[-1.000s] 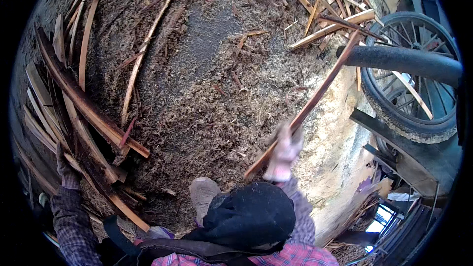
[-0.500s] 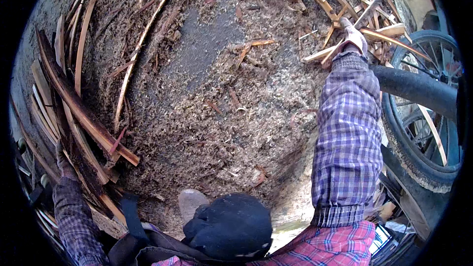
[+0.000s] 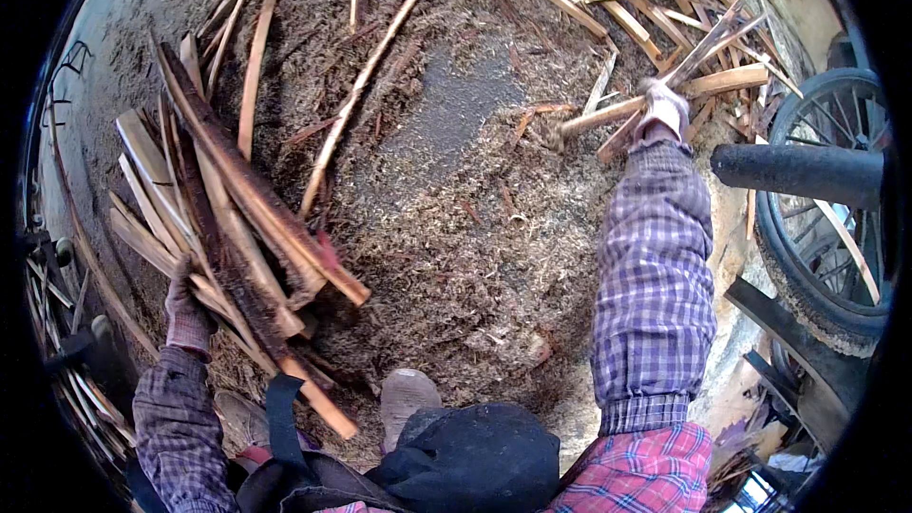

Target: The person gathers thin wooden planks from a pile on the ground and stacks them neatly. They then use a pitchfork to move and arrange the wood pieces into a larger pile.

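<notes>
On the left, my left hand [image 3: 190, 312], in a knit glove, is closed around the near side of a bundle of long wood strips [image 3: 249, 214]. The strips, some with dark bark, slant from upper left toward my feet. Up at the right, my right hand [image 3: 662, 112], also gloved, is closed on a few loose wood sticks [image 3: 598, 120] that stick out on both sides of it. The fingers of both hands are partly hidden. Beyond the right hand lies a heap of pale wood strips [image 3: 632, 14].
Shredded bark and wood chips [image 3: 456, 256] cover the ground. A long thin strip [image 3: 375, 76] lies across them. At the right are a spoked wheel [image 3: 841, 199] and a thick black pipe [image 3: 798, 175]. My shoe [image 3: 408, 399] shows at the bottom.
The left hand and its bundle have come up and to the right. My right hand, earlier reaching into the heap with fingers extended, has closed on sticks and drawn slightly nearer.
</notes>
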`<action>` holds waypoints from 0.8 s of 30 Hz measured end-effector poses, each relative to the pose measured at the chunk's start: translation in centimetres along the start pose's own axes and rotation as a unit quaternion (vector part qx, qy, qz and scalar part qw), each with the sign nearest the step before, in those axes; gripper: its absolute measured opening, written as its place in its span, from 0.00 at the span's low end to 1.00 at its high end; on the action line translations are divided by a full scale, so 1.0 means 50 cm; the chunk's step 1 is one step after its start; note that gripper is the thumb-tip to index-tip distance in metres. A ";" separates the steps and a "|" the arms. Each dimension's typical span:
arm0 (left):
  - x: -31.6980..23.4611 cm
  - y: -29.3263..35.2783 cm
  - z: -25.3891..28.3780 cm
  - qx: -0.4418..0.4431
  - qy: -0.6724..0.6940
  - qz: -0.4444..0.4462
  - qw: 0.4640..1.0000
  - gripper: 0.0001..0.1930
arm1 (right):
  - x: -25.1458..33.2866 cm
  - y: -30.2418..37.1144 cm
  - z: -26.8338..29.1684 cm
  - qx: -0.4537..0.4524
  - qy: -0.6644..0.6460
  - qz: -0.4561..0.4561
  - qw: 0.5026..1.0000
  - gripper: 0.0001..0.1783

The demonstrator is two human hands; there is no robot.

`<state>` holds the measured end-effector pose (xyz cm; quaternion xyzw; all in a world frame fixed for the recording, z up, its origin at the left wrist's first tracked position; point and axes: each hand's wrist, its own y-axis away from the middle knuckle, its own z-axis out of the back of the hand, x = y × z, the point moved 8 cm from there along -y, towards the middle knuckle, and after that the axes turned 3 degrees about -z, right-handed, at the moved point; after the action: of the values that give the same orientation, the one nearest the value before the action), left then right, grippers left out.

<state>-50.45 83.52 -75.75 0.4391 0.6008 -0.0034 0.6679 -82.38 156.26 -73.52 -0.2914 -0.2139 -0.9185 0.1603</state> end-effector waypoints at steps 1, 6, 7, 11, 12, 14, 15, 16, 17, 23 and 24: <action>0.019 -0.006 0.016 -0.021 -0.008 0.026 0.999 0.12 | -0.013 -0.024 0.003 -0.021 0.042 0.034 0.998 0.27; 0.061 0.066 -0.069 0.003 0.006 0.069 0.998 0.11 | -0.014 0.014 0.066 -0.148 0.120 0.082 0.978 0.40; 0.057 0.072 -0.073 0.006 0.009 0.065 0.998 0.11 | 0.002 0.010 0.054 -0.126 0.132 0.087 0.979 0.45; 0.056 0.045 -0.031 0.013 0.023 0.035 0.999 0.12 | 0.012 -0.095 0.011 -0.060 0.110 0.105 0.987 0.51; 0.058 0.049 -0.028 0.010 0.024 0.040 0.999 0.12 | 0.026 -0.094 -0.002 -0.034 0.185 0.109 0.976 0.47; 0.059 0.065 -0.041 0.000 0.025 0.051 0.998 0.12 | 0.041 -0.036 -0.012 -0.008 0.271 0.106 0.957 0.34; 0.055 0.071 -0.052 -0.003 0.027 0.055 0.998 0.12 | 0.029 -0.042 -0.004 -0.001 0.238 0.081 0.968 0.32; 0.051 0.061 -0.033 -0.020 0.003 0.028 0.999 0.13 | 0.017 -0.055 -0.002 0.010 0.201 0.058 0.978 0.31; 0.055 0.046 -0.018 -0.033 -0.001 0.023 0.999 0.13 | 0.010 -0.065 0.001 0.057 0.148 0.075 0.984 0.28; 0.056 0.017 0.007 0.011 -0.016 -0.027 0.999 0.14 | -0.076 0.150 0.061 0.199 -0.089 0.023 0.976 0.17; 0.083 0.023 -0.022 0.032 0.018 0.074 0.997 0.16 | -0.097 0.186 0.079 0.297 -0.159 0.030 0.941 0.16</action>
<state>-49.58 87.04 -78.33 0.5039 0.5780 0.0349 0.6410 -72.88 151.03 -70.75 -0.3794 -0.4908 -0.7497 0.2306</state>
